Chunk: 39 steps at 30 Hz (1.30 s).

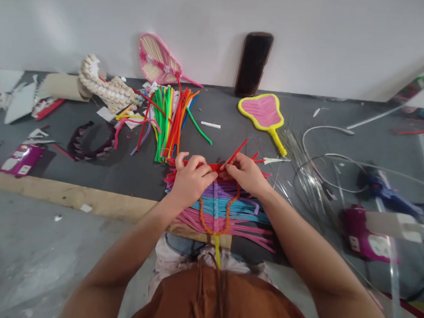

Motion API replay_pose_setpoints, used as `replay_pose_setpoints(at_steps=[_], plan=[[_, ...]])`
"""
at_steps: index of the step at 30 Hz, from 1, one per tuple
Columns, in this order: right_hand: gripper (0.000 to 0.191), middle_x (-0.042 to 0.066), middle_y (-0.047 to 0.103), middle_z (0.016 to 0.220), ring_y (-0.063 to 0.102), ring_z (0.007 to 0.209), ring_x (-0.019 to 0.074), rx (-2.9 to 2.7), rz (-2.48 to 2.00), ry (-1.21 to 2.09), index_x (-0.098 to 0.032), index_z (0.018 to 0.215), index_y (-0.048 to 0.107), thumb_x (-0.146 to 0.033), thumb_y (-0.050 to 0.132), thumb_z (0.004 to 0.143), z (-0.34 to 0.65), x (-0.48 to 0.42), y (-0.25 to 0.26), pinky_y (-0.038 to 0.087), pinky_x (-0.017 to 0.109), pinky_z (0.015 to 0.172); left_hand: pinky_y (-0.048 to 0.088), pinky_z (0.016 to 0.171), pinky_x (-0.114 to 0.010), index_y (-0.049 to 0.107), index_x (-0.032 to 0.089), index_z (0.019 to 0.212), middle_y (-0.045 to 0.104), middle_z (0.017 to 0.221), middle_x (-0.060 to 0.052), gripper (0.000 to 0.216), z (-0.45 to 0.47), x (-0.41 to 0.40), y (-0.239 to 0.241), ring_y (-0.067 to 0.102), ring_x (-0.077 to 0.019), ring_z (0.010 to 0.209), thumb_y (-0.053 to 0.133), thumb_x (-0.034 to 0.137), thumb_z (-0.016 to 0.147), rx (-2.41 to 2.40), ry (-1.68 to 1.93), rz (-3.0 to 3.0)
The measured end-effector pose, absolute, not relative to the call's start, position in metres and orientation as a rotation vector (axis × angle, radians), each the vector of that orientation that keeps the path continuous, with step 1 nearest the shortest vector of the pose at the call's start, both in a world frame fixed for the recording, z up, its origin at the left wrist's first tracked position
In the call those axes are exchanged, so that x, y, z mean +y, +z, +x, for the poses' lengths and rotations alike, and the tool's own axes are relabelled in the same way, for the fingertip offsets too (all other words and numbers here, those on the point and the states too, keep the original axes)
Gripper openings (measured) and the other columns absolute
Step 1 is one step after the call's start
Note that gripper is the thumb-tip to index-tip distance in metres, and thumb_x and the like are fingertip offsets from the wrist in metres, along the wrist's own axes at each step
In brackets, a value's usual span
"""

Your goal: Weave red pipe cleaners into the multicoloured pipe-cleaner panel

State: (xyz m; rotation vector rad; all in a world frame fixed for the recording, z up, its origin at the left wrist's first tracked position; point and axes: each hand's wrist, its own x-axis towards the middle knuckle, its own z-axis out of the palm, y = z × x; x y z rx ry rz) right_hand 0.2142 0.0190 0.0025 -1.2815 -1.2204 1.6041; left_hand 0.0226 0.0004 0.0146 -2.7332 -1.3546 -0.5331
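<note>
Before me lies a flat piece of pipe cleaners laid side by side in bands of red, purple, blue (201,205) and pink. A twisted orange pipe cleaner outline (229,211) loops over it, and a yellow stem (217,251) points toward me. My left hand (193,178) is closed at the upper left of the piece, its fingertips and thumb on the red strands. My right hand (247,173) pinches a red pipe cleaner (238,150), whose free end sticks up toward the wall. The pinched part is hidden by the fingers.
Loose green (159,119) and orange pipe cleaners lie behind my left hand. A yellow-rimmed pink fan (262,111) lies at the back; a pink fan (159,58) and a phone (254,62) lean on the wall. Wires (312,175) and a blue glue gun (391,191) are to the right.
</note>
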Motion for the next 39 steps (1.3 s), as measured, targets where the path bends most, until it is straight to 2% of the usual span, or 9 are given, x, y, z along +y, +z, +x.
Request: replay_pose_setpoints(at_steps=[9,13,17,19,21,25,28,33,39], plan=[[0.006,-0.002,0.069,0.072,0.070,0.067,0.0148,-1.243,-1.310,1.571,-0.022,0.078,0.053,-0.017,0.055,0.076,0.212,0.019,0.000,0.060,0.032,0.068,0.020,0.105,-0.054,0.071,0.033,0.099,0.074,0.089,0.002,0.021,0.017,-0.001,0.011,0.055,-0.0203,0.103,0.053,0.021,0.097,-1.342,-0.492,-2.743],[0.012,0.002,0.070,0.084,0.070,0.075,0.0155,-1.439,-1.310,1.424,-0.021,0.092,0.057,-0.023,0.055,0.080,0.226,0.017,0.015,0.060,0.032,0.073,0.020,0.107,-0.056,0.071,0.033,0.096,0.074,0.090,0.002,0.024,0.017,-0.001,0.008,0.056,-0.0204,0.105,0.049,0.023,0.098,-1.354,-0.496,-2.764],[0.039,0.009,0.066,0.117,0.068,0.084,0.0173,-1.658,-1.413,0.634,-0.024,0.126,0.051,-0.025,0.053,0.088,0.246,0.010,0.050,0.057,0.035,0.073,0.021,0.110,-0.056,0.070,0.035,0.096,0.073,0.091,0.003,0.030,0.017,-0.001,0.005,0.057,-0.0177,0.106,0.042,0.023,0.101,-1.411,-0.523,-2.779],[0.035,0.009,0.065,0.121,0.063,0.102,0.0228,-1.848,-1.383,0.188,-0.026,0.126,0.055,-0.023,0.051,0.091,0.247,0.005,0.062,0.051,0.044,0.089,0.022,0.111,-0.056,0.069,0.035,0.095,0.072,0.091,0.003,0.030,0.018,-0.001,0.004,0.057,-0.0168,0.106,0.043,0.022,0.100,-1.446,-0.591,-2.802],[0.028,0.006,0.068,0.118,0.056,0.115,0.0262,-2.122,-1.294,-0.038,-0.029,0.118,0.062,-0.020,0.051,0.093,0.240,0.001,0.063,0.040,0.050,0.102,0.023,0.111,-0.057,0.069,0.035,0.095,0.072,0.090,0.002,0.028,0.018,-0.001,0.005,0.057,-0.0171,0.106,0.044,0.022,0.099,-1.453,-0.633,-2.821],[0.027,0.000,0.072,0.114,0.050,0.118,0.0262,-2.485,-1.251,-0.036,-0.032,0.109,0.067,-0.018,0.048,0.097,0.219,-0.002,0.041,0.020,0.058,0.110,0.025,0.109,-0.061,0.068,0.033,0.095,0.071,0.089,0.002,0.029,0.018,-0.002,0.008,0.056,-0.0194,0.108,0.041,0.022,0.101,-1.364,-0.555,-2.791],[0.029,0.001,0.074,0.100,0.051,0.110,0.0249,-2.532,-1.317,0.027,-0.033,0.104,0.070,-0.018,0.045,0.098,0.215,-0.001,0.025,0.012,0.061,0.110,0.026,0.109,-0.062,0.067,0.033,0.095,0.071,0.088,0.002,0.028,0.017,-0.003,0.011,0.056,-0.0199,0.108,0.042,0.022,0.101,-1.379,-0.553,-2.814],[0.031,-0.001,0.074,0.088,0.052,0.101,0.0211,-2.554,-1.276,0.050,-0.034,0.097,0.073,-0.019,0.046,0.099,0.226,0.000,0.015,0.012,0.055,0.110,0.021,0.110,-0.060,0.068,0.031,0.102,0.072,0.093,0.001,0.029,0.017,-0.005,0.011,0.055,-0.0202,0.110,0.041,0.021,0.101,-1.380,-0.517,-2.791],[0.025,-0.003,0.073,0.085,0.050,0.098,0.0190,-2.595,-1.155,-0.124,-0.032,0.101,0.073,-0.020,0.051,0.098,0.234,-0.001,0.003,0.012,0.050,0.109,0.020,0.106,-0.055,0.071,0.028,0.091,0.070,0.078,0.003,0.022,0.017,-0.003,0.001,0.057,-0.0192,0.097,0.051,0.020,0.098,-1.212,-0.664,-2.601]])
